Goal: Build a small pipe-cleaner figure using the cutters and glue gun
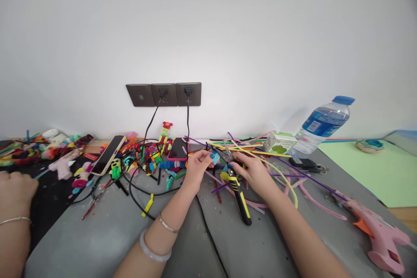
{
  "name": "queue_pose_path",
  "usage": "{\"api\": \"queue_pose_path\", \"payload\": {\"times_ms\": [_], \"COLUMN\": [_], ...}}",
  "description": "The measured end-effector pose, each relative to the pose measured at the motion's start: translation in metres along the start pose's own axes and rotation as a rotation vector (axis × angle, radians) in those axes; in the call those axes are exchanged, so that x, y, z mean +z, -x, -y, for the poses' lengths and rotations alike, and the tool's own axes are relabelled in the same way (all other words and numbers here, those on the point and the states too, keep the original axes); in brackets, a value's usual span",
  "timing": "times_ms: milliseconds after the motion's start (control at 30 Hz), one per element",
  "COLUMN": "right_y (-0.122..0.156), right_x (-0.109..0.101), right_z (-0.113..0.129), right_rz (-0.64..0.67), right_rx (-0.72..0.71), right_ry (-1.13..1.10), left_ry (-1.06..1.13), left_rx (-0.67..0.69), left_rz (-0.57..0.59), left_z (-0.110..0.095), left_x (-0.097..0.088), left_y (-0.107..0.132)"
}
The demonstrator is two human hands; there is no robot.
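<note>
My left hand pinches a small light-blue fuzzy piece between thumb and fingertips. Just to its right, my right hand has thumb and index finger closed together close to the blue piece. What they grip is too small to make out. Beneath the right thumb lie pliers with black and yellow handles pointing toward me; I cannot tell whether the hand touches them. Yellow and purple pipe cleaners spread around and behind the right hand. A pink-edged phone rests behind the left hand.
Fuzzy figures and craft bits crowd the left, with another phone. Black cables run from wall sockets. On the right are a small box, water bottle, keys and pink glue gun. Another person's hand rests far left.
</note>
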State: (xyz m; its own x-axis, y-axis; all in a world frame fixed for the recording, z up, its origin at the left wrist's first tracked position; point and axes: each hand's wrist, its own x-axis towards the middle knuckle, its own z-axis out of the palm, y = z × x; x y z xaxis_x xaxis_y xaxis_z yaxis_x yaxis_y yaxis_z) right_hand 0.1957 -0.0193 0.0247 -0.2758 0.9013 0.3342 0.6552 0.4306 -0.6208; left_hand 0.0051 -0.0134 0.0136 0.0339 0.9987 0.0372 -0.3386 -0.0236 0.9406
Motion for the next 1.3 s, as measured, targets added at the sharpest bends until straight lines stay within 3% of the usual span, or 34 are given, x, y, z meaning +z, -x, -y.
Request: {"api": "queue_pose_path", "payload": {"times_ms": [900,1300], "right_y": [0.0012,0.0012], "right_x": [-0.0093,-0.0065], "right_z": [0.0013,-0.0034], "right_rz": [0.195,0.184], "right_rx": [0.005,-0.026], "right_ry": [-0.033,-0.021], "left_ry": [0.034,0.062], "left_rx": [0.064,0.051], "left_rz": [0.001,-0.02], "left_z": [0.0017,0.0014], "left_x": [0.0066,0.0075], "left_y": [0.0043,0.0044]}}
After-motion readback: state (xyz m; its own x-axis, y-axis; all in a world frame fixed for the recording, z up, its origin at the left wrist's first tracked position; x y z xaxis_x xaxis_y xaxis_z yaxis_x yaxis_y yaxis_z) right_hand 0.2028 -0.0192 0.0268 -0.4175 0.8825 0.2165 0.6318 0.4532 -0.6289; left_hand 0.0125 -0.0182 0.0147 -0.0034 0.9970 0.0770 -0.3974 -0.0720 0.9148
